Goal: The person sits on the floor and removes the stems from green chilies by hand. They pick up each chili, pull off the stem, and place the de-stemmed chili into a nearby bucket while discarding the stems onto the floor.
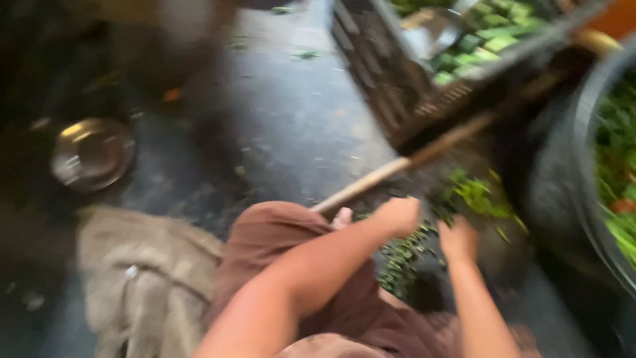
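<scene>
The whole frame is smeared by motion. My left hand [399, 215] is curled like a fist just below a long wooden stick [404, 162] that slants up to the right; I cannot tell whether it holds anything. My right hand [457, 240] reaches into a bunch of leafy greens [476, 195] and seems closed on their stems. More chopped green bits [401, 258] lie on the dark ground between my arms. My knee, in brown cloth [278, 229], sits under my left arm.
A dark slatted crate [384, 73] with green pieces in it stands at the top right. A big black tub [563, 192] of greens fills the right edge. A shiny metal bowl [93, 154] lies at the left, with a beige sack [142, 278] below it.
</scene>
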Demonstrator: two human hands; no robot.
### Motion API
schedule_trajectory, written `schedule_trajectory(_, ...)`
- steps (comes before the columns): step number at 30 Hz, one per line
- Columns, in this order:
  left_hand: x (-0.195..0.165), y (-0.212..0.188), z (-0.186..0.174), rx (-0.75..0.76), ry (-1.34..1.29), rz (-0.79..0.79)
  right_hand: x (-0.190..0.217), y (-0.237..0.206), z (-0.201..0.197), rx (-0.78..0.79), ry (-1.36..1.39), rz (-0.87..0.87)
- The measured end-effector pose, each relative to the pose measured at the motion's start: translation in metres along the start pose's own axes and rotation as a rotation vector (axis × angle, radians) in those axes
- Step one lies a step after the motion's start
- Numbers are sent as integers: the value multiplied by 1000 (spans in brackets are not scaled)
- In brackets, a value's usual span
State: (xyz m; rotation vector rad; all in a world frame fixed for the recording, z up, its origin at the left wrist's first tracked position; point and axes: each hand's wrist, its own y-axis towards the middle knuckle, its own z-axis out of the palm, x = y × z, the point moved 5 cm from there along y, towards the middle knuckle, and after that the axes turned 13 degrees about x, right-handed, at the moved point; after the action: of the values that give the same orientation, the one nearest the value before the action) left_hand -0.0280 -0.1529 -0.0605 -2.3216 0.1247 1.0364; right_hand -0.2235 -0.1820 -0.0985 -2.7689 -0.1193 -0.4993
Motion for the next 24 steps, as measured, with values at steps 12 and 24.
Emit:
schedule_trajectory(12,-12,2,-6,-28,-601,179,28,-33,-16,308,916,26)
schedule_trajectory(24,-8,5,21,194,-862,275,8,-64,-26,329,853,139)
